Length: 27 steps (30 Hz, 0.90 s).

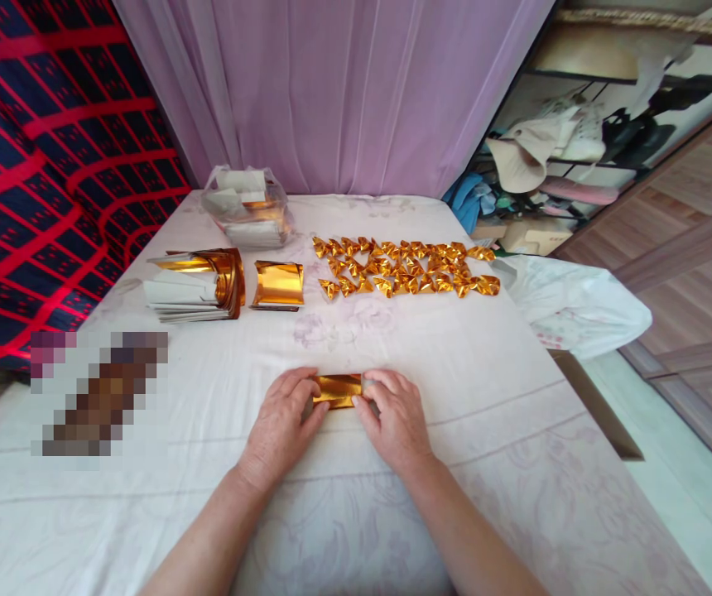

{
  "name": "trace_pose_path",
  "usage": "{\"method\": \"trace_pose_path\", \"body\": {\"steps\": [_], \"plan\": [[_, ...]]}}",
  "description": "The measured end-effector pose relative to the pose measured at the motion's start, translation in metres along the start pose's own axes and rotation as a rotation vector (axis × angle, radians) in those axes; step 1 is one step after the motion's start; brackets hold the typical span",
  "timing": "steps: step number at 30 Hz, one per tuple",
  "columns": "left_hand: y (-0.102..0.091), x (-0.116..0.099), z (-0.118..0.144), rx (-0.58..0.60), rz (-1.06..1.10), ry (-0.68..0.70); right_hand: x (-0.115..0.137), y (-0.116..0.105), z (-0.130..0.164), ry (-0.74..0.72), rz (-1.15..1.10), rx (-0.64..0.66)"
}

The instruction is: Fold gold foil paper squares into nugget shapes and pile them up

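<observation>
We see two bare hands low in the middle, resting on a bed covered with a white sheet (pixel 517 463). The left hand (pixel 281 422) and the right hand (pixel 396 418) sit side by side with a small folded gold paper (pixel 337 389) between them. The fingers (pixel 322 407) of the left hand pinch the paper's left end, and the fingers of the right hand pinch its right end. The paper lies flat on the sheet, close to us.

Farther up the bed we see many small folded gold shapes (pixel 406 269), laid in rows and touching one another. To their left lies a short stack of gold sheets (pixel 277 284). Just beside that is a bigger pile of gold and white sheets (pixel 194 285), with the top ones curling up. Behind the pile sits a clear plastic bag (pixel 247 207) with more papers inside.

A white cloth (pixel 573 306) hangs off the right edge of the bed. A purple curtain (pixel 343 91) hangs at the back, and a red and dark blanket (pixel 33 165) is on the left.
</observation>
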<state>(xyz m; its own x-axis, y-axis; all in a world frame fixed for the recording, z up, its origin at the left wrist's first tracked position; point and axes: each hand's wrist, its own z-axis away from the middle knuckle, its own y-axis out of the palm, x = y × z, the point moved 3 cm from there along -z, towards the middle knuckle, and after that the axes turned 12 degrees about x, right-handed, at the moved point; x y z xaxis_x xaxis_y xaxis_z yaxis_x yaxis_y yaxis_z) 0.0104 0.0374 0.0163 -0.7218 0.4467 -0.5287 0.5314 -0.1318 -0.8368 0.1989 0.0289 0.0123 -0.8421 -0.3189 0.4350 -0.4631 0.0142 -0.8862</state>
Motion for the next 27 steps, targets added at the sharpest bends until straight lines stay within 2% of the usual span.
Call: {"method": "trace_pose_path", "body": {"steps": [5, 9, 14, 19, 27], "plan": [[-0.004, -0.004, 0.000, -0.024, -0.055, 0.031, 0.001, 0.001, -0.001, 0.009, 0.007, -0.001], [-0.009, -0.021, 0.008, -0.079, -0.227, 0.091, 0.001, 0.001, -0.001, 0.024, 0.008, 0.002], [0.007, -0.039, 0.025, 0.028, -0.292, 0.211, 0.002, 0.000, -0.001, 0.013, 0.007, -0.003], [0.020, -0.038, 0.034, 0.023, -0.343, 0.204, 0.001, 0.000, -0.001, 0.010, -0.005, -0.015], [0.025, -0.038, 0.037, 0.075, -0.340, 0.137, 0.000, 0.002, -0.001, 0.018, 0.010, -0.007]]}}
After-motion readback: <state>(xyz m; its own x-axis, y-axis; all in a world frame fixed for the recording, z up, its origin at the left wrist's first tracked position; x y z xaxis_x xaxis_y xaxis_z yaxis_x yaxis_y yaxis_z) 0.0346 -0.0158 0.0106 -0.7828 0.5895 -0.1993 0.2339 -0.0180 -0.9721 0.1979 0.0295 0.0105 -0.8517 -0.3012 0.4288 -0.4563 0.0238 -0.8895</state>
